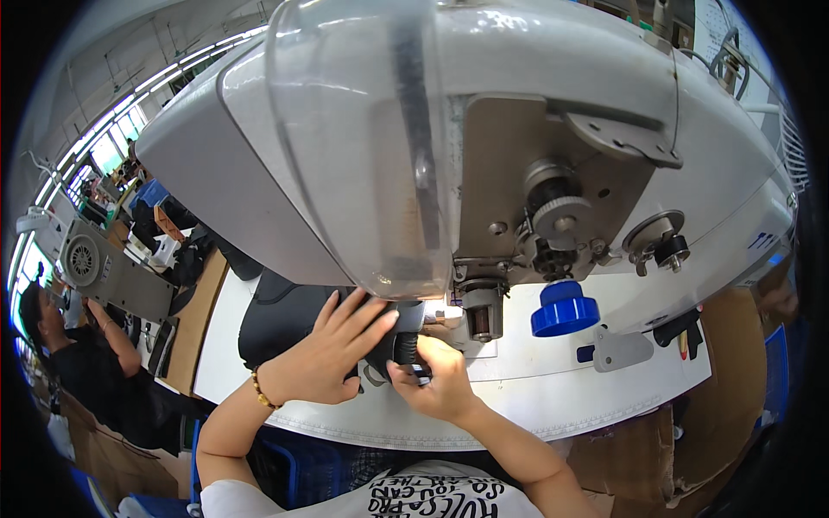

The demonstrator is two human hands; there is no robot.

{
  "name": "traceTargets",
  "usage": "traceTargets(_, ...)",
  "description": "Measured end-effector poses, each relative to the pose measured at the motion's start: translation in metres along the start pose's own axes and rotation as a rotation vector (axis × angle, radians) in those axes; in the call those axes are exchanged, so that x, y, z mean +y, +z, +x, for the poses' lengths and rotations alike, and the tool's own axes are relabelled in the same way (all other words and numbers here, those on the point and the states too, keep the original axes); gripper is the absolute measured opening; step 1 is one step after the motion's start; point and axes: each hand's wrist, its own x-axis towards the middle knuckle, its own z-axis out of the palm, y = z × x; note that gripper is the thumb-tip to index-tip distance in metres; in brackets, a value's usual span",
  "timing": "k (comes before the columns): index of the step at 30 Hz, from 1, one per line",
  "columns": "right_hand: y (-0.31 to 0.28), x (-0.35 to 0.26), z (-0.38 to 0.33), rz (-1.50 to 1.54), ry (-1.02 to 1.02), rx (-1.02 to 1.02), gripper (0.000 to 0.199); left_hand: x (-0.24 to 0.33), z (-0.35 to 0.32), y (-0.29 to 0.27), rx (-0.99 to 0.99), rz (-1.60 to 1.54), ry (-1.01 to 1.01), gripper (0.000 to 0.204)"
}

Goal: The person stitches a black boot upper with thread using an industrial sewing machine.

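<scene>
A black fabric piece [275, 326], padded in look, lies on the white table of a large sewing machine [553, 43], partly beneath the machine's head. My left hand [324, 356] rests flat on the piece, fingers stretched toward the needle area. Close to the lit needle area, my right hand [439, 380] is closed, thumb and fingers pinching the piece's edge by a dark ribbed part [405, 347]. The machine's clear cover and head hide the needle and part of the material.
A blue knob [566, 311] hangs under the head, right of my hands. Further right lie a grey metal plate [623, 349] and small tools on the white tabletop [553, 393]. At left, another person [95, 354] works at a grey machine [112, 263]. Cardboard [626, 457] stands at lower right.
</scene>
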Motion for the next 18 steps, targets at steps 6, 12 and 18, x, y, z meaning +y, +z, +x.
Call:
traceTargets(6, 0.006, -0.027, -0.009, 1.099, 0.67, 0.177, 0.01, 0.004, 0.003, -0.008, -0.119, 0.176, 0.005, 0.104)
traceTargets(12, 0.014, -0.011, -0.023, 0.936, 0.545, 0.086, 0.013, -0.006, 0.006, 0.008, 0.068, 0.203, 0.121, 0.095)
traceTargets(18, 0.023, -0.014, -0.027, 1.032, 0.641, 0.176, 0.014, 0.016, 0.009, -0.006, 0.001, 0.315, 0.084, 0.09)
